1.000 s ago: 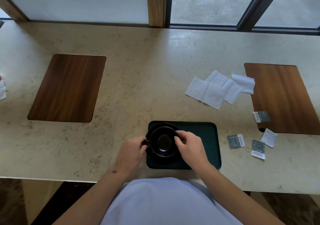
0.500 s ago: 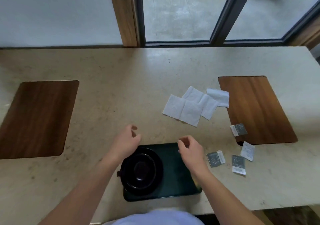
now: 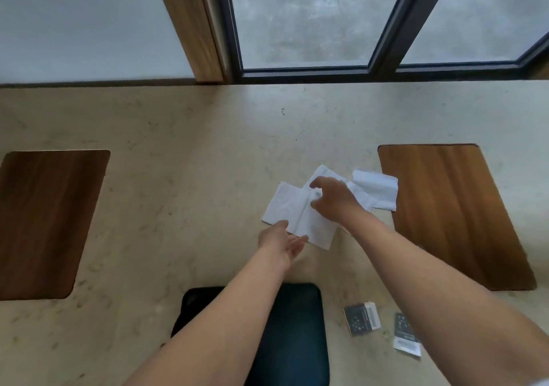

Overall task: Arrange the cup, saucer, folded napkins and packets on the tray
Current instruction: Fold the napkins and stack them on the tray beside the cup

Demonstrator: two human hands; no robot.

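White napkins [image 3: 294, 213]: overlapping, flat on counter, 12 o'clock of tray. Dark tray [image 3: 300, 326]: near edge, partly hidden. Two dark packets [image 3: 361, 319]: at tray's 3 o'clock.

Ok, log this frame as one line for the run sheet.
stage: reaching for napkins | right hand: on napkin pile | left hand: open at pile's near edge | tray: no napkins visible | packets: on counter

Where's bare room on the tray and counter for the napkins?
Free: tray's right half beside the left forearm; open counter between left wooden inlay and napkins. Crowded: both hands on the napkins; packets right of the tray.
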